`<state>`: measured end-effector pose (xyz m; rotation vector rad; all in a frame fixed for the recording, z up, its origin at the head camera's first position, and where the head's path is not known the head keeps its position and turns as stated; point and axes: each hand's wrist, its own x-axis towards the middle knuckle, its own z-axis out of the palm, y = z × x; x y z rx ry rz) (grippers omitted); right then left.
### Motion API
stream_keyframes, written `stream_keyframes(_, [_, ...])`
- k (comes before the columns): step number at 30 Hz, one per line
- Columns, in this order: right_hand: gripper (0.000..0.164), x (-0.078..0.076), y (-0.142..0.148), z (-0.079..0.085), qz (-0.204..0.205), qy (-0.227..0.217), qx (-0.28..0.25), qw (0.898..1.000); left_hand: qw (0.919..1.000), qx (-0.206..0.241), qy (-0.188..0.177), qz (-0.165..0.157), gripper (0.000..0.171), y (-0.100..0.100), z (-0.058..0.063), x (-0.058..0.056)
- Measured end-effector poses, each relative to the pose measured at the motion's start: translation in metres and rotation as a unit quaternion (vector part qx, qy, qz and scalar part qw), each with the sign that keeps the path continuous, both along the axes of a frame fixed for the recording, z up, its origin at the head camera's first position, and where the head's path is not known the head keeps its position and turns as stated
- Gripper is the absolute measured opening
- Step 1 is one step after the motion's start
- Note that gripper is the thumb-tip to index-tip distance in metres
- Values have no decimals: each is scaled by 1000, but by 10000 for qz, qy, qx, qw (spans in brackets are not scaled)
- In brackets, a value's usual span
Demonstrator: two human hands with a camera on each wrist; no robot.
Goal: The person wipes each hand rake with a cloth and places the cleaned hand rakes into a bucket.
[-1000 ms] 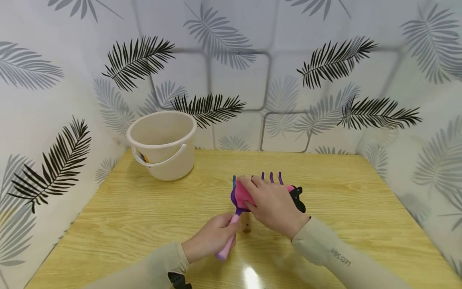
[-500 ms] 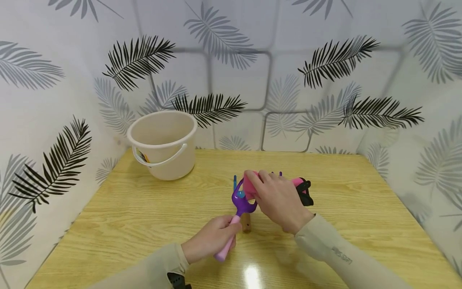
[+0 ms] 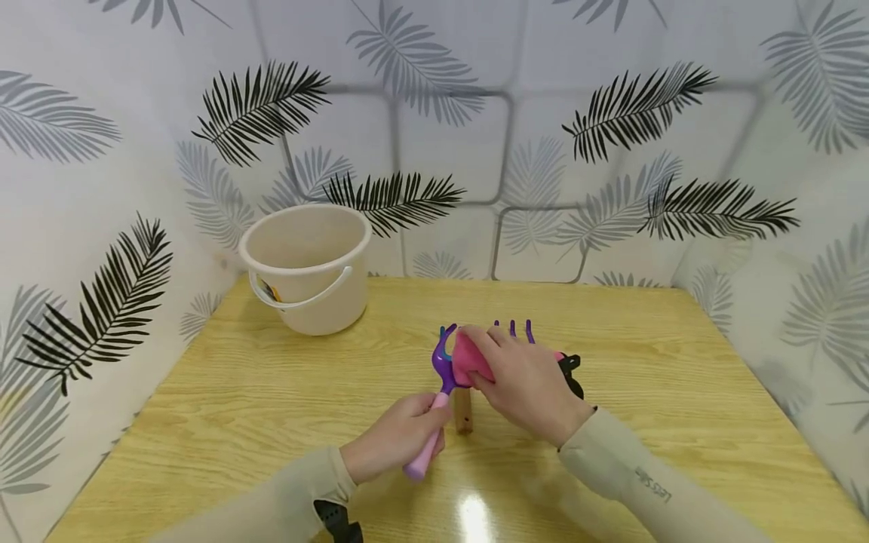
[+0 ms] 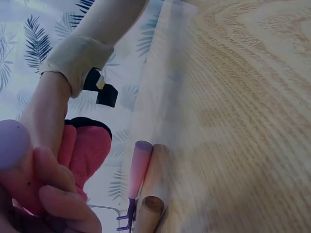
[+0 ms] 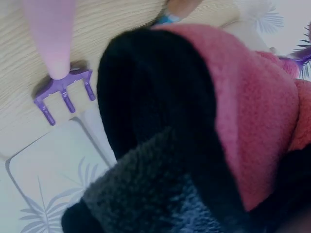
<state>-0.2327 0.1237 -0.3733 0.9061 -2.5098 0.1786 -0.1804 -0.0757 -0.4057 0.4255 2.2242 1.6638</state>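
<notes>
In the head view my left hand grips the pink handle of a small garden tool, its purple forked head tilted up and away. My right hand holds a fuzzy pink cloth with black edging against that head, covering its right part. Close up in the left wrist view, my fingers curl round the handle, with the cloth hanging behind. The right wrist view is mostly filled by the cloth's pink and black folds.
A pink-handled purple hand rake lies on the table, partly under my right hand in the head view. Beside it is a wooden handle. A cream bucket stands at the back left, before the leaf-patterned backdrop.
My right hand shifted right with the cloth, baring more of the purple head, then came slightly back and lower against it. The left hand keeps its grip, and the head has turned a little.
</notes>
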Motion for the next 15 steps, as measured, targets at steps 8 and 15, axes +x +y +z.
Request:
stream_keyframes(8, [58, -11, 11, -8, 16, 109, -65, 9999, 9997, 67, -206, -85, 27, -1, 0, 2])
stream_keyframes(15, [58, -18, 21, -6, -65, 933, 8, 9956, 9998, -41, -146, -90, 34, -3, 0, -2])
